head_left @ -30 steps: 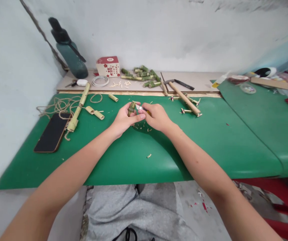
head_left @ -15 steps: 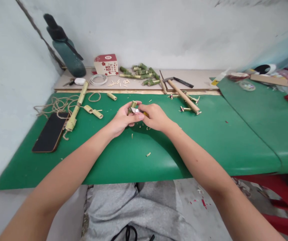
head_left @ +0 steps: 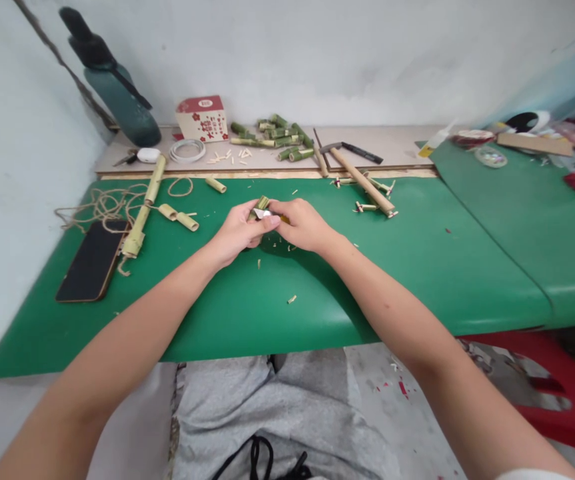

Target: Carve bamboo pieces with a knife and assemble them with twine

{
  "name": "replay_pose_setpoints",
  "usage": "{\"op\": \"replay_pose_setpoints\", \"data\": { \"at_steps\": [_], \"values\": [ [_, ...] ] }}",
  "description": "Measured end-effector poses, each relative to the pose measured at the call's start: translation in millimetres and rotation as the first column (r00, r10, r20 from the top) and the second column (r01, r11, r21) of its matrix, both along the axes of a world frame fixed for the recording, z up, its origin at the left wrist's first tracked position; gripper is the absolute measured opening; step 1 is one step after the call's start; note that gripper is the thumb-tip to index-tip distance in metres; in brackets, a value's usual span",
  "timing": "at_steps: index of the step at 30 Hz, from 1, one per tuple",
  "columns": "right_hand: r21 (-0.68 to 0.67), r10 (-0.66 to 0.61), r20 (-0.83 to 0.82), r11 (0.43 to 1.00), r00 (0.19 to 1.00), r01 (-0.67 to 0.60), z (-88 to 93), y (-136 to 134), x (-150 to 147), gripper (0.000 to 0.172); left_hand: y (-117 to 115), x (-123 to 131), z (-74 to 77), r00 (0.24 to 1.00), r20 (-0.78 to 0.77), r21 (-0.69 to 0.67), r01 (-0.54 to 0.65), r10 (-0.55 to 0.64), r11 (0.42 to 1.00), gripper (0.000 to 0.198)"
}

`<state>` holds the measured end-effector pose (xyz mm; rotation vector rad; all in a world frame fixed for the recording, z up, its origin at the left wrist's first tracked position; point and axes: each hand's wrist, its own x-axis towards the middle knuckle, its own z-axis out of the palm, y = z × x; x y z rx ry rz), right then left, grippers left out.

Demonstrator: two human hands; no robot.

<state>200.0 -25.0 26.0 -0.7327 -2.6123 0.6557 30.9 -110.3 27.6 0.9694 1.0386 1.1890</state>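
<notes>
Over the middle of the green mat (head_left: 317, 313), my left hand (head_left: 240, 233) is closed around a short green bamboo piece (head_left: 263, 202), whose upper end shows above the fingers. My right hand (head_left: 300, 225) grips a utility knife (head_left: 263, 214) with a bit of yellow on its handle. The knife's silver blade points left and lies against or just in front of the bamboo; exact contact is hard to make out. My left thumb reaches across to the blade area and the right fingers. Pale shavings (head_left: 291, 299) lie on the mat below my hands.
Left are a phone (head_left: 92, 261), tangled twine (head_left: 98, 205) and a long bamboo length (head_left: 140, 223). Behind stand a bottle (head_left: 122, 100), a small box (head_left: 202, 120) and a pile of bamboo pieces (head_left: 287, 139). A hammer (head_left: 362, 180) lies right, beside small tied bamboo pieces (head_left: 366, 207).
The whole view has shifted slightly, so the scene sits a little higher and further left. Both hands keep their hold on the bamboo piece and the knife, with the blade tilted slightly differently.
</notes>
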Motion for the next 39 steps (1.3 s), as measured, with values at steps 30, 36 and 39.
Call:
{"op": "replay_pose_setpoints", "data": {
  "at_steps": [30,36,39],
  "values": [
    [0.036,-0.017,-0.078,0.999,0.997,0.020,-1.1,-1.1,0.3,0.033,1.2,6.1,-2.1,0.995,0.036,0.043,-0.096,0.095,0.994,0.072],
    [0.022,-0.018,-0.074,1.000,0.997,0.020,-2.9,0.2,1.8,0.032,4.8,9.2,-11.3,0.986,-0.089,0.196,-0.120,0.139,0.973,0.061],
    [0.022,-0.078,-0.116,0.996,0.990,0.081,-4.8,-0.3,-2.0,0.034,5.4,13.8,-11.4,0.955,-0.146,0.274,-0.213,0.259,0.938,0.058]
  ]
}}
